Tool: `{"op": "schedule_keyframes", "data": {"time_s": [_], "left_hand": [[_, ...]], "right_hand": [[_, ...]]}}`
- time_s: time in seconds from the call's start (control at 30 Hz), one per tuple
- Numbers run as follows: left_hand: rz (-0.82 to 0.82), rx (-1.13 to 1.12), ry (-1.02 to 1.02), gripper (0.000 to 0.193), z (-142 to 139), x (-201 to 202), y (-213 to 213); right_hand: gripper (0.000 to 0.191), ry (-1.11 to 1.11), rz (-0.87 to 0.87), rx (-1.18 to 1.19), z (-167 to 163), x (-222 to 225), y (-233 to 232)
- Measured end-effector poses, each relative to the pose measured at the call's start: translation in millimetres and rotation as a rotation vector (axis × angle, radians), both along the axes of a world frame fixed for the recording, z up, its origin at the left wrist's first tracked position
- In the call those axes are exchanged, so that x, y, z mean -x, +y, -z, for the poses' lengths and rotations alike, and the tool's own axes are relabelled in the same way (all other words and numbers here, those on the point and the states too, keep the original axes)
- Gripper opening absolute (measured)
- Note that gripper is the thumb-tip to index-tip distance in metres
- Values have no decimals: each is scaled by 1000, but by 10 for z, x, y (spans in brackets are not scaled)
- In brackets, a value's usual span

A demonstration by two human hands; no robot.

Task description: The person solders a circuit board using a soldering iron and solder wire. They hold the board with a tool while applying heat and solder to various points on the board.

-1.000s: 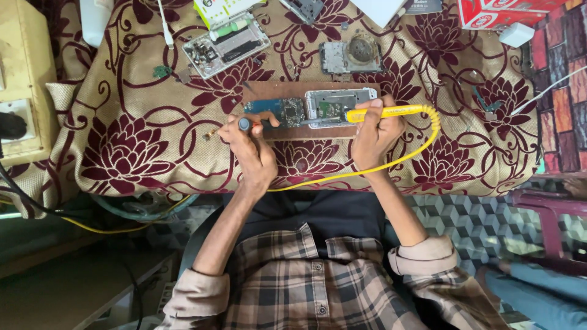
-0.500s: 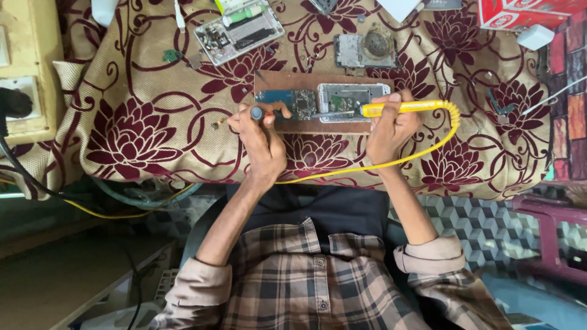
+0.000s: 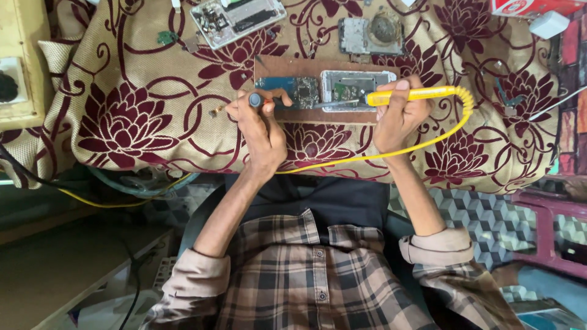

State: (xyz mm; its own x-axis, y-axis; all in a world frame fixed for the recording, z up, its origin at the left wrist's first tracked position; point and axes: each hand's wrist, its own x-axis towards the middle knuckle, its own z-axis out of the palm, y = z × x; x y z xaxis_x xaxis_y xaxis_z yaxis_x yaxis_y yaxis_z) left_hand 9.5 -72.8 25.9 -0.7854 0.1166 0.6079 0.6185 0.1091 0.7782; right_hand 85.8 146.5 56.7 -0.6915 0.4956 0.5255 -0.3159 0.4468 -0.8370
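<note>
At my bench, a flowered cloth [image 3: 122, 122] covers the table; on it lies a wooden board [image 3: 287, 66] carrying an opened phone [image 3: 351, 88] and a bare circuit board [image 3: 299, 91]; my right hand [image 3: 397, 119] is closed around a yellow soldering iron [image 3: 416, 95], its tip reaching the phone's insides; my left hand [image 3: 260, 125] pinches a small dark-handled tool [image 3: 257, 99] beside the circuit board; the work looks mid-repair, and the next touch seems to call for a steady tip on one small spot.
</note>
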Motion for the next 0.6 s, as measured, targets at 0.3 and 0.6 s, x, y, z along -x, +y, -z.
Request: {"op": "schedule_keyframes", "data": {"time_s": [0.3, 0.6], "left_hand": [[22, -1, -24, 12, -31, -24, -18], [-4, 13, -29, 6, -39, -12, -13]], "right_hand": [[32, 30, -10, 95, 89, -9, 28], [28, -103, -2, -144, -129, -27, 48]]}}
